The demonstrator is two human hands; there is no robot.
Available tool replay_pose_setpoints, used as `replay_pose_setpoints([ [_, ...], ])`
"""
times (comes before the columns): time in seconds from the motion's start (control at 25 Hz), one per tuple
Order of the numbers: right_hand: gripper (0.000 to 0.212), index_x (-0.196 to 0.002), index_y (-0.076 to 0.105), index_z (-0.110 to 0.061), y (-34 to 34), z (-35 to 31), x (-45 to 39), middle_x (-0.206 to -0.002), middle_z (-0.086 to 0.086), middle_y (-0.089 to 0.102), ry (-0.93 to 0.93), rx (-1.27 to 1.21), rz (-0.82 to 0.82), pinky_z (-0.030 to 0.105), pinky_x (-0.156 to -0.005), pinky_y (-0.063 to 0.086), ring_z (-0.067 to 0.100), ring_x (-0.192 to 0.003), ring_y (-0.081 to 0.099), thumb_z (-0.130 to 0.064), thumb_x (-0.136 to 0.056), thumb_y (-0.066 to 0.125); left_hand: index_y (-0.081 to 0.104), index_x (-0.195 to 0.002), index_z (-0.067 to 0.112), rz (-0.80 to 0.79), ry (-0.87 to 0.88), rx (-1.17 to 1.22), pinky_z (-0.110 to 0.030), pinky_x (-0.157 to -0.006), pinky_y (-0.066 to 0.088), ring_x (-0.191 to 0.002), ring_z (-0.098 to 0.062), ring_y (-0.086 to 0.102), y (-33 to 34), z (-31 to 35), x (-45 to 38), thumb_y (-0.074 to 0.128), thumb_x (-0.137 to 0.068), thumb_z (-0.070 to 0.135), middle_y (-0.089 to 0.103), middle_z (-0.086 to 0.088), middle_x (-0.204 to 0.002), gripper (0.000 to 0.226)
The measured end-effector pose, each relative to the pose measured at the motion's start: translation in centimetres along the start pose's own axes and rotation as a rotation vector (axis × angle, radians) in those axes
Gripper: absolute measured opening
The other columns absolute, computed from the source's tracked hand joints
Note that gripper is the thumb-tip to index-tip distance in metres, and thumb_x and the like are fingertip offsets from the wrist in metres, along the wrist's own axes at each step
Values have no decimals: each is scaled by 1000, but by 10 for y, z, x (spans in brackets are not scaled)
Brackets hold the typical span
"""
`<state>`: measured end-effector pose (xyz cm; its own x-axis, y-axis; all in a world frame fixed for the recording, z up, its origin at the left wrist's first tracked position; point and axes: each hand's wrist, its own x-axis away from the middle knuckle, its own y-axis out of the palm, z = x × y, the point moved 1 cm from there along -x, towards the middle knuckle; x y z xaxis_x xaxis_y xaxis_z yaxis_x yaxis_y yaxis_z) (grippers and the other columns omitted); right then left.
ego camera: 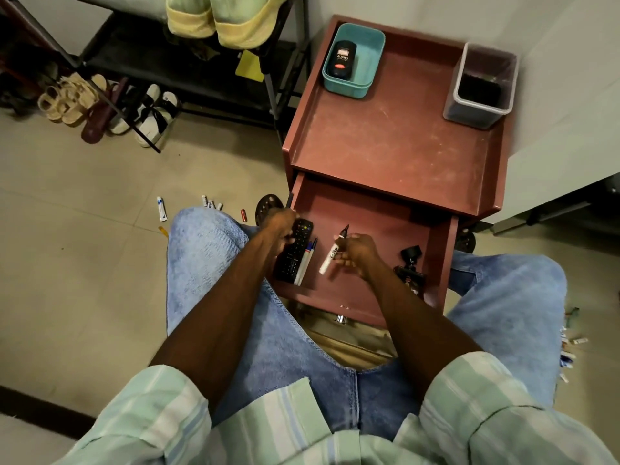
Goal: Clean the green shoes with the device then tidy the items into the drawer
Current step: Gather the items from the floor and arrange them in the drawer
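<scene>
The reddish-brown cabinet's drawer (385,209) stands pulled open above my knees. My left hand (278,226) grips a black remote control (293,253) that lies along the drawer's left side, with two pens (307,261) beside it. My right hand (357,251) pinches a white marker (332,255) with a black tip, held tilted over the middle of the drawer. A small black camera mount (411,263) lies at the drawer's right side. The green shoes (221,18) sit on the black rack at the top of the view.
On the cabinet top (392,135) stand a teal tray (367,65) holding a black device (342,58) and a grey box (479,82). A tube (161,208), batteries (211,202) and a black disc (266,206) lie on the floor. Sandals (100,105) sit under the rack.
</scene>
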<state>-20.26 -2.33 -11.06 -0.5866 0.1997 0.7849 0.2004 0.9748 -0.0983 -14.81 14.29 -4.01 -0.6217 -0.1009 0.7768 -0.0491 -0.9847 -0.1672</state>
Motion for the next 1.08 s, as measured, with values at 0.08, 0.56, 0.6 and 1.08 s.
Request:
replay_pose_setpoints([
  [0.08, 21, -71, 56, -10, 7, 22, -16, -64, 13, 60, 47, 129, 49, 28, -48, 46, 19, -46, 55, -9, -87, 69, 59, -82, 14, 32, 17, 147, -22, -44, 40, -52, -8, 41, 3, 3, -10, 41, -96, 7, 46, 2, -66, 24],
  [0.56, 20, -90, 72, 1, 64, 51, -31, -89, 17, 71, 23, 492, 60, 25, -60, 38, 23, -76, 61, -16, -87, 61, 59, -84, 14, 33, 20, 341, -23, -47, 44, -51, -11, 51, 3, 18, -22, 46, -97, 10, 55, 0, -65, 19],
  [0.6, 21, -92, 71, 0, 65, 50, -28, -91, 15, 71, 32, 521, 29, 26, -61, 39, 23, -79, 64, -16, -90, 58, 58, -84, 14, 33, 20, 329, -22, -47, 45, -53, -11, 52, 3, 18, -22, 47, -97, 10, 57, 0, -66, 18],
  [1.08, 23, -68, 58, -9, 19, 13, 3, -58, 7, 55, 37, 89, -7, 14, -40, 35, 13, -39, 47, -4, -90, 55, 56, -89, 2, -89, -8, -20, -27, -61, 54, -68, -16, 63, 12, 1, -5, 47, -95, -3, 65, -9, -83, 12],
])
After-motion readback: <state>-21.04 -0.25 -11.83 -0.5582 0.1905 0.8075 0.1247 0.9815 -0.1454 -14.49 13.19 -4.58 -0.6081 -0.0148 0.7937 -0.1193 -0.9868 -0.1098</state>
